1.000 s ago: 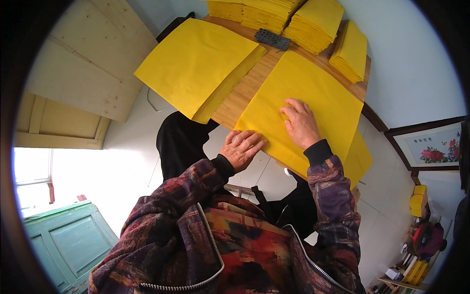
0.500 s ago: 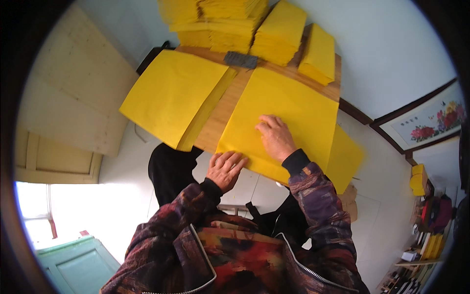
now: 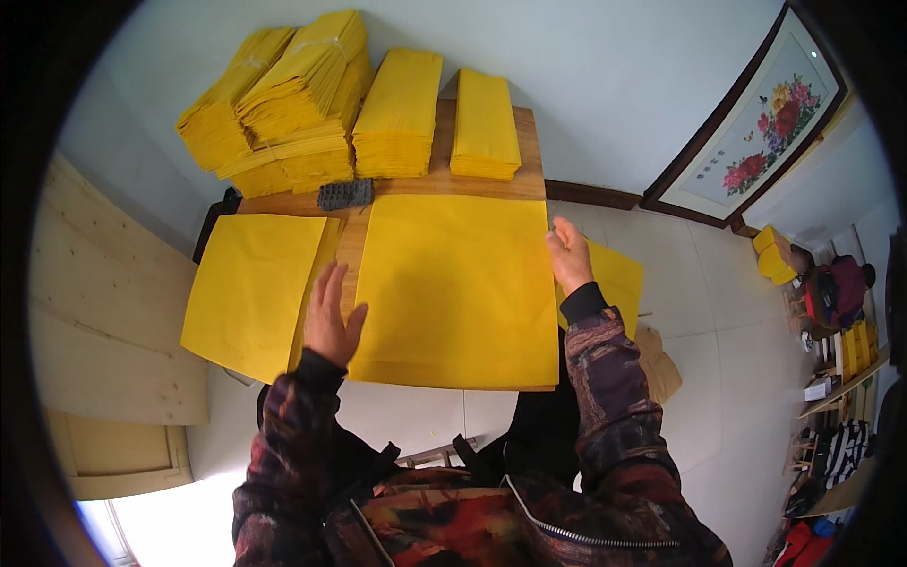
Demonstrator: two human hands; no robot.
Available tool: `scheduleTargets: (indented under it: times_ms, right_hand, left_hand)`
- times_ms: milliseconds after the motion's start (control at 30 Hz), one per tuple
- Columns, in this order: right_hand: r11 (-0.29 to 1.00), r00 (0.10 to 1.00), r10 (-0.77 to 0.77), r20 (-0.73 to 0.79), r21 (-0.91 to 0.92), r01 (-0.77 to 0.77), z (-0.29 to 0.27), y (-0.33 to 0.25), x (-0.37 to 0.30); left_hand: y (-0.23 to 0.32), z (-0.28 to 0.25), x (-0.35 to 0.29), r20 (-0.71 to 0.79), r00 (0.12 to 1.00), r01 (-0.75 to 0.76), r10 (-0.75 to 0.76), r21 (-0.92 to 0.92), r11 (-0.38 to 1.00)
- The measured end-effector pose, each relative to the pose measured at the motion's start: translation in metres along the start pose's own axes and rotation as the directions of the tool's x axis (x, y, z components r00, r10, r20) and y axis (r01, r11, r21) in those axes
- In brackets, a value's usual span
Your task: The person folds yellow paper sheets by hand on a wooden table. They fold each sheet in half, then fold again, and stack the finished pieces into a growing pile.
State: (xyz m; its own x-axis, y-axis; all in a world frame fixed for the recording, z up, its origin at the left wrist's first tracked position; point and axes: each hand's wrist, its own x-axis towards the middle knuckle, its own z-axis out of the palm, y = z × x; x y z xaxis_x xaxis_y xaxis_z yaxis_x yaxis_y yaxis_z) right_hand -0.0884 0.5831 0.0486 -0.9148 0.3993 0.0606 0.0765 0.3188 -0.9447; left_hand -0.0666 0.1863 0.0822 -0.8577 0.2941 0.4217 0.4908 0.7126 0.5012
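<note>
1. We're looking at the broad yellow sheet (image 3: 453, 293) lying flat on the wooden table (image 3: 529, 142), square in front of us!
2. On one side, we're seeing the left hand (image 3: 331, 319) hovering between that sheet and the left-hand yellow pile (image 3: 250, 288), fingers stretching out, thumb standing apart.
3. Across from it, we're spotting the right hand (image 3: 569, 257) at the sheet's right edge, fingers extending, palm facing inward; whether it's touching, we're not managing to tell.
4. Farther back, we're finding folded yellow stacks (image 3: 397, 113) sitting behind a grey block (image 3: 346, 195).
</note>
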Motion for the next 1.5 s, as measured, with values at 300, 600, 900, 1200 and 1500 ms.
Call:
scheduleTargets:
  times_ms: [300, 600, 900, 1200, 1500]
  right_hand:
    - [0.972, 0.980, 0.157, 0.122, 0.156, -0.175, 0.003, 0.024, 0.006]
    - [0.922, 0.982, 0.112, 0.151, 0.354, -0.159, 0.006, 0.015, -0.010]
    - [0.929, 0.983, 0.097, 0.154, 0.341, -0.145, 0.007, 0.013, -0.010]
    - [0.883, 0.985, 0.129, 0.114, 0.440, -0.166, -0.007, 0.034, -0.016]
    - [0.952, 0.995, 0.061, 0.081, 0.295, -0.083, -0.044, 0.019, -0.090]
  left_hand:
    - [-0.075, 0.057, 0.085, 0.292, 0.830, 0.546, -0.475, -0.598, 0.587]
    - [-0.051, 0.052, 0.087, 0.434, 0.762, 0.603, -0.480, -0.746, 0.283]
    - [-0.044, 0.056, 0.087, 0.386, 0.764, 0.586, -0.517, -0.751, 0.305]
    - [-0.037, 0.034, 0.062, 0.314, 0.786, 0.546, -0.532, -0.756, 0.361]
    - [-0.017, -0.015, -0.058, 0.061, 0.883, 0.395, -0.466, -0.634, 0.665]
